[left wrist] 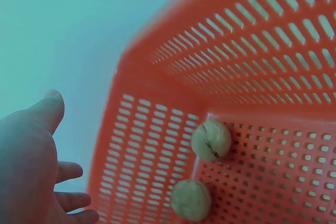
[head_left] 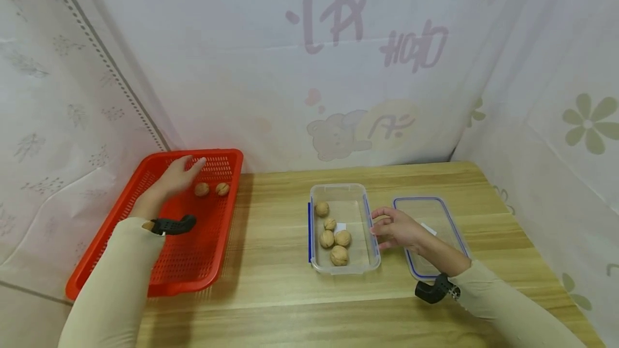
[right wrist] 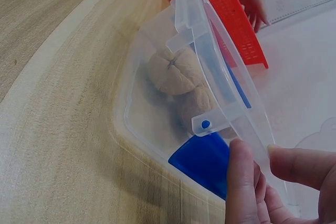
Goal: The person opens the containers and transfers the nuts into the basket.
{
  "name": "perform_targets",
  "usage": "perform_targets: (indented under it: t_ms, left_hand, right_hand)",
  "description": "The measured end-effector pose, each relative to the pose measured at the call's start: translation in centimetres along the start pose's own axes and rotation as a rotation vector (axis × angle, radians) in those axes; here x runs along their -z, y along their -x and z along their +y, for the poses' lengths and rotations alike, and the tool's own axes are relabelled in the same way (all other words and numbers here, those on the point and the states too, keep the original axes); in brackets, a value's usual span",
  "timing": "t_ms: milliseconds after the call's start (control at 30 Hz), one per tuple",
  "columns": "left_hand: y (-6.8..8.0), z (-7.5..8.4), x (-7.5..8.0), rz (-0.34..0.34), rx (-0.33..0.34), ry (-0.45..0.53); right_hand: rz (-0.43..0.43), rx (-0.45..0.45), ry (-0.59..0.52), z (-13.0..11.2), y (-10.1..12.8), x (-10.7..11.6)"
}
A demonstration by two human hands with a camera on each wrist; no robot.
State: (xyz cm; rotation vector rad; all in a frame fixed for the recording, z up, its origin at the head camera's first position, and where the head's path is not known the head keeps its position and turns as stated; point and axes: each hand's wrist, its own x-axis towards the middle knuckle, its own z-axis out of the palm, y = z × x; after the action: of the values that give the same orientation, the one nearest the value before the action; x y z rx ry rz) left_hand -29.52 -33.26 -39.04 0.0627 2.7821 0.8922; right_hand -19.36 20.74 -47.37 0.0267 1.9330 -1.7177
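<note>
The left hand [head_left: 176, 176], grip spread and empty, hovers just above two walnuts [head_left: 211, 189] in the red basket [head_left: 145, 278]: picking looks under way; closing on one comes next. The right hand [head_left: 398, 228], fingers relaxed, seemingly touches the clear container [head_left: 344, 268] holding five walnuts. The right wrist view alone shows its blue latch [right wrist: 202, 158].

You had a perforated glossy red plastic basket [head_left: 193, 262]; a smooth clear plastic box [head_left: 338, 192]; rough matt walnuts [head_left: 339, 255]; a wood-grain table [head_left: 271, 283].

Left hand [head_left: 178, 175] outstretched, fingers relaxed; right hand [head_left: 397, 228] low, fingers loosely extended.
</note>
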Motion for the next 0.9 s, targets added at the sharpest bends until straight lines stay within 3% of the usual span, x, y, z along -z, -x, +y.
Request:
perform_targets:
  t_ms: [467, 900]
  left_hand:
    - [0.6, 4.7, -0.1, -0.006, -0.133, -0.19]
    - [2.0, 10.0, -1.5, -0.028, -0.241, -0.25]
  right_hand:
    - [-0.005, 0.003, -0.007, -0.4, 0.0, 0.0]
    - [-0.009, 0.002, 0.004, -0.2, 0.0, 0.1]
